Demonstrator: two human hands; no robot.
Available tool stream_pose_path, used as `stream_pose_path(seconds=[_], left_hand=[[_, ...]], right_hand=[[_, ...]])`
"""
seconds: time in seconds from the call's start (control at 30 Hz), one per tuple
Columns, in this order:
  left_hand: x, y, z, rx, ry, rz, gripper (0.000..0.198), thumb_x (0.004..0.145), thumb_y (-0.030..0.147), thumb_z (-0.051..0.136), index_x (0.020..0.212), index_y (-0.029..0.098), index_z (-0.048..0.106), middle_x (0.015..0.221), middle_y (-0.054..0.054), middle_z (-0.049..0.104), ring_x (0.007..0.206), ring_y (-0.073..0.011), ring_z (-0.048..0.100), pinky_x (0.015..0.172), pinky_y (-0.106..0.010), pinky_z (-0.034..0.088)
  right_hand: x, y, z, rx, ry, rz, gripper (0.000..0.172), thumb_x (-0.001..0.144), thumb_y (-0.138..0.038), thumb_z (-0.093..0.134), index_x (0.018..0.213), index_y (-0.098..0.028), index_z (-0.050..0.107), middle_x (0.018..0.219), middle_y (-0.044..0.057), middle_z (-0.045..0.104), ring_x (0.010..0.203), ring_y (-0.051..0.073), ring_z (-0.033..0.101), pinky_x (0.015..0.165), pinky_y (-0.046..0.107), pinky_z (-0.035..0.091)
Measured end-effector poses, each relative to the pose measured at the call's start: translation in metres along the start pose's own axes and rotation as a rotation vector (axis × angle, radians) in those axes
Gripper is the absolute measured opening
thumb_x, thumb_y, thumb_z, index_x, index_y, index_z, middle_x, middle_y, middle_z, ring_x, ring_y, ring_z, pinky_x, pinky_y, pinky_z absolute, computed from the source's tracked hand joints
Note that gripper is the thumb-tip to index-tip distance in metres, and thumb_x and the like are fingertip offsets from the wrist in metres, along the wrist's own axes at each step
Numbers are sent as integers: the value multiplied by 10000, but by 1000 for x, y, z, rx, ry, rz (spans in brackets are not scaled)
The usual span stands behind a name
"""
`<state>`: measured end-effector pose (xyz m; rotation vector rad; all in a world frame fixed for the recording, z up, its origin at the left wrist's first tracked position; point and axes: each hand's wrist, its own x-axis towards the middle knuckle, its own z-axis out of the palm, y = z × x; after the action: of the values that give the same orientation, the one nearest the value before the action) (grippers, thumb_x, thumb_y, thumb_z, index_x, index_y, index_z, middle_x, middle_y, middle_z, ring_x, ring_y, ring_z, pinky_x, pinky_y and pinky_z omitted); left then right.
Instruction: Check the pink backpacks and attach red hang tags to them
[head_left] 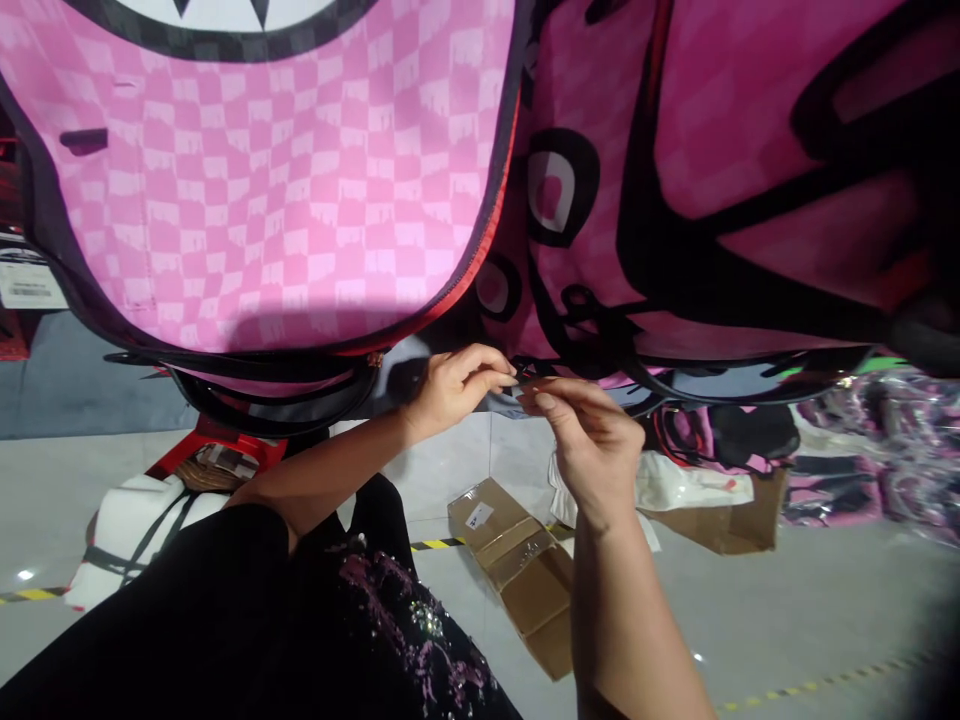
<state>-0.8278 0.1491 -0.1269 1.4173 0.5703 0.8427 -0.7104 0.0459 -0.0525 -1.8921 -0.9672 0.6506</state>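
My left hand (459, 385) and my right hand (589, 430) meet in front of me, each with thumb and fingertips pinched together. Between their fingertips is something small and dark that I cannot make out. Just above my left hand is the lower edge of a pink checkered bag (300, 200) with black and red trim. Behind my right hand stands a darker pink bag (585, 200) with black drawn shapes and a thin black strap along its bottom.
A flattened cardboard box (517, 570) lies on the grey floor. Lower left is a white strapped bundle (135, 530) beside a red frame. At right are an open carton (735, 525) and several plastic-wrapped pink items (892, 450).
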Motion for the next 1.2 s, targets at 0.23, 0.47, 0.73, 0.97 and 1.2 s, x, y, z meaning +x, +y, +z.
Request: stream_pose_path(seconds=[0.23,0.47,0.73,0.97,1.2], left_hand=[[5,-2,-8,99,-245,16,127,827,286,710,808,162,689,766,-3,681,664,-78,614,627,-182,476],[8,-5,-9,193,-304,182,103,845,222,690,773,150,704,775,-13,687,722,-85,625,688,-182,481],[10,-5,-6,304,-385,148,84,832,212,702,785,142,707,786,-2,672,733,-86,614,697,-181,465],[11,-3,-5,433,-465,94,89,852,193,670,804,128,706,823,-23,668,765,-117,620,714,-216,461],[15,1,-8,391,-480,38,101,862,223,665,827,147,721,845,-21,669,794,-115,623,748,-221,470]], right_hand=[[9,-5,-13,-232,-165,-127,117,899,-288,627,845,-208,693,877,32,669,826,170,627,753,316,514],[12,-8,-12,-355,-225,-258,150,930,-274,570,881,-207,696,858,40,669,801,176,627,718,307,516],[13,-10,-12,-454,-276,-333,132,931,-206,559,873,-200,677,850,44,646,788,170,621,707,293,505],[14,-9,-11,-540,-316,-371,119,940,-191,539,910,-193,653,859,48,622,805,174,598,729,299,490],[13,-8,-13,-505,-299,-349,114,943,-190,537,892,-194,639,866,44,643,805,170,613,736,300,497]])
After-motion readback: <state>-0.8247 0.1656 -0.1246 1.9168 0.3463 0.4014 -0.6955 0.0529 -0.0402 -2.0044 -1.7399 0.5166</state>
